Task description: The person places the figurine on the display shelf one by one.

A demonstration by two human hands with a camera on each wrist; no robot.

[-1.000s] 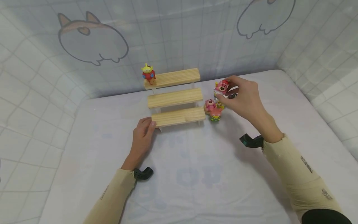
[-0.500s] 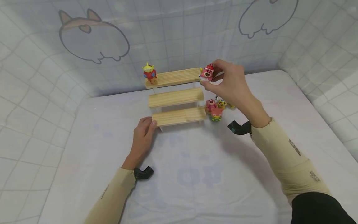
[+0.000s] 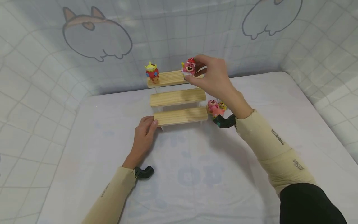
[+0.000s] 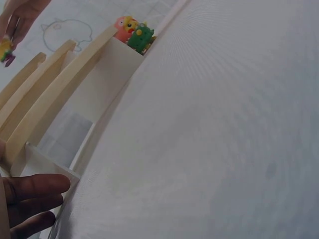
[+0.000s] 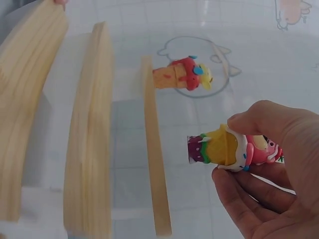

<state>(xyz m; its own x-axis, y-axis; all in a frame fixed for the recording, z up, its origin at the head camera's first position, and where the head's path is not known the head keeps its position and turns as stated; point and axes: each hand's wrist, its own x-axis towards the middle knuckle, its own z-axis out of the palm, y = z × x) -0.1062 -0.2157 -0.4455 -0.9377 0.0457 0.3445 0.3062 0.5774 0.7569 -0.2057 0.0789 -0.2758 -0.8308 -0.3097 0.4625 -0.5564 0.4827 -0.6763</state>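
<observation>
Pinching a figurine (image 5: pixel 232 148), right hand (image 3: pixel 211 74) leaves its purple base (image 5: pixel 196 149) clearer in wrist than head view.

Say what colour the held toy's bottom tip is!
Purple; the bottom tip shows best in the right wrist view.

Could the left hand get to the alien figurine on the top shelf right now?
Probably yes, once the left hand lets go of the bottom shelf: the way to the alien figurine looks free, with the right hand and its pink bear figurine off to the right.
</observation>
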